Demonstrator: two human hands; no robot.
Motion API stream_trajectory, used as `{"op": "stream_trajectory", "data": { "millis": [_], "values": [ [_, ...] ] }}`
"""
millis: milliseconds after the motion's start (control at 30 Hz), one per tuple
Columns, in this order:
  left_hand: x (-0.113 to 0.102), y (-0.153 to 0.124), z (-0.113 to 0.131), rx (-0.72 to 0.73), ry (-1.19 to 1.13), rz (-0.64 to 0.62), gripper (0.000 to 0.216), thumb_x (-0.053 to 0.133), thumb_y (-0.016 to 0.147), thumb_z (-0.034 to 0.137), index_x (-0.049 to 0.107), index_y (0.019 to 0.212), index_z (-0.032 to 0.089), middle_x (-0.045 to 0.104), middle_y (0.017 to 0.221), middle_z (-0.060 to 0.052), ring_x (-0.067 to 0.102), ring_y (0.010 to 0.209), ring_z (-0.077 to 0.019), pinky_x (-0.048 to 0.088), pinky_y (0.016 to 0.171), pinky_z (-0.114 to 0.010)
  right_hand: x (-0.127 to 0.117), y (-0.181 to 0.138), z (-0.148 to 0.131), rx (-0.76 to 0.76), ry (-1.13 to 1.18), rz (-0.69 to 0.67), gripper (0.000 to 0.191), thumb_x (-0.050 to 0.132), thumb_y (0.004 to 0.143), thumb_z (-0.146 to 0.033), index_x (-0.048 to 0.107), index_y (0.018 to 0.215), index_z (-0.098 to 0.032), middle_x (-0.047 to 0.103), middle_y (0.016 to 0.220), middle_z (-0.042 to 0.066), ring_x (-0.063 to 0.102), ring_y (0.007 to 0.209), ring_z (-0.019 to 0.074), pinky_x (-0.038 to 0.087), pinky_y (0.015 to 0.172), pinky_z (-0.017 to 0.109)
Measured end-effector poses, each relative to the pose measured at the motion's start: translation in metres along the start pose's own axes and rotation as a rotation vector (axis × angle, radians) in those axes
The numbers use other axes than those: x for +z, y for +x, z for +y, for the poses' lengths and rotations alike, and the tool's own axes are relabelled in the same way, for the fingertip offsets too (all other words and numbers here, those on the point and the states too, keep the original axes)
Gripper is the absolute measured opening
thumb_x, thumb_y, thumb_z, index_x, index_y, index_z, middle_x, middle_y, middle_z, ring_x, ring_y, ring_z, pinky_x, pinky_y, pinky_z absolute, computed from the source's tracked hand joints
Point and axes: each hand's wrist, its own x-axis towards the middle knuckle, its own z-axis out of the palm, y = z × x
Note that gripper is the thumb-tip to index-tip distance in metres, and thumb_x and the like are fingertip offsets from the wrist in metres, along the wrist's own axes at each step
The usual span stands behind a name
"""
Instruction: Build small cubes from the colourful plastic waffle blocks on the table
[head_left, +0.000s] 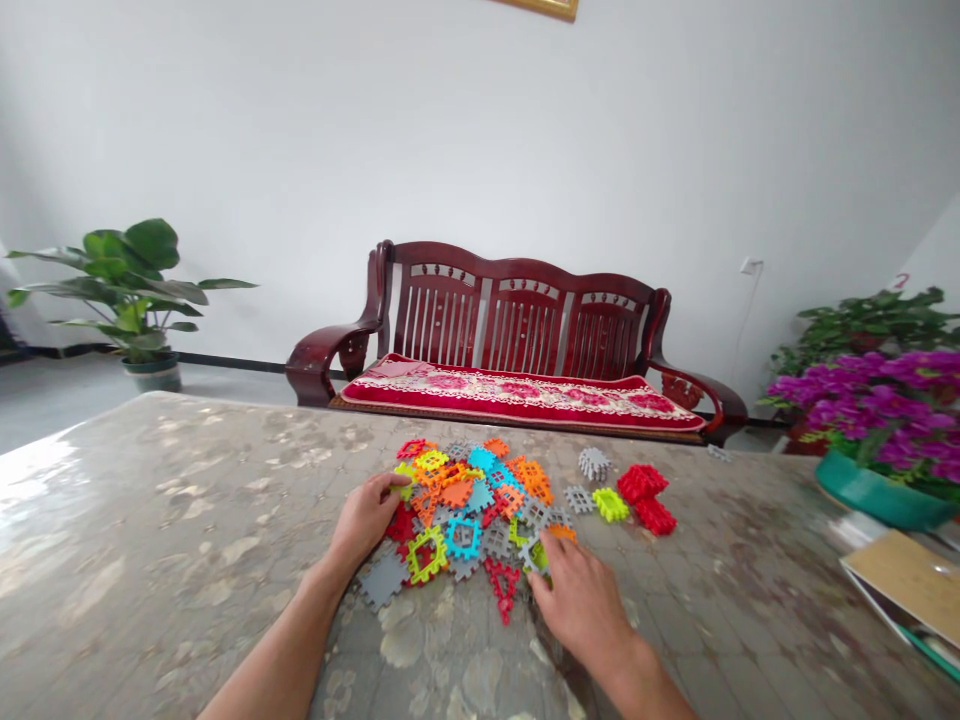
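Observation:
A heap of interlocking plastic building pieces [456, 494] in orange, blue, grey, red and yellow-green lies between my two hands. My left hand [367, 520] rests against the heap's left side, its fingers reaching over the edge near a yellow-green piece [405, 482]; part of the fingers is hidden. At the near right side, my right hand [581, 595] has thumb and fingers around a grey piece [531, 553], with some green showing beside it. A blue square frame [463, 538], a yellow-green frame [427, 555] and a red triangle frame [503, 588] lie between the hands.
Right of the heap sit a red cluster of pieces [646, 498], a yellow-green piece [610, 505] and a grey stack [594, 463]. Purple flowers in a teal pot [885, 490] and a cardboard box [911, 585] occupy the table's right. A wooden bench [517, 310] stands behind.

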Motion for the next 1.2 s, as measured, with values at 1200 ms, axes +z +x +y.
{"op": "stream_trajectory", "data": {
  "millis": [1200],
  "values": [
    [-0.002, -0.001, 0.003, 0.004, 0.074, -0.018, 0.036, 0.045, 0.077, 0.026, 0.072, 0.100, 0.021, 0.074, 0.106, -0.003, 0.067, 0.097, -0.0195, 0.048, 0.087, -0.026, -0.008, 0.086, 0.113, 0.245, 0.427, 0.284, 0.057, 0.064, 0.070, -0.029, 0.057, 0.126, -0.019, 0.067, 0.117, 0.009, 0.062, 0.105, 0.0233, 0.046, 0.092, 0.035]
  ]
}}
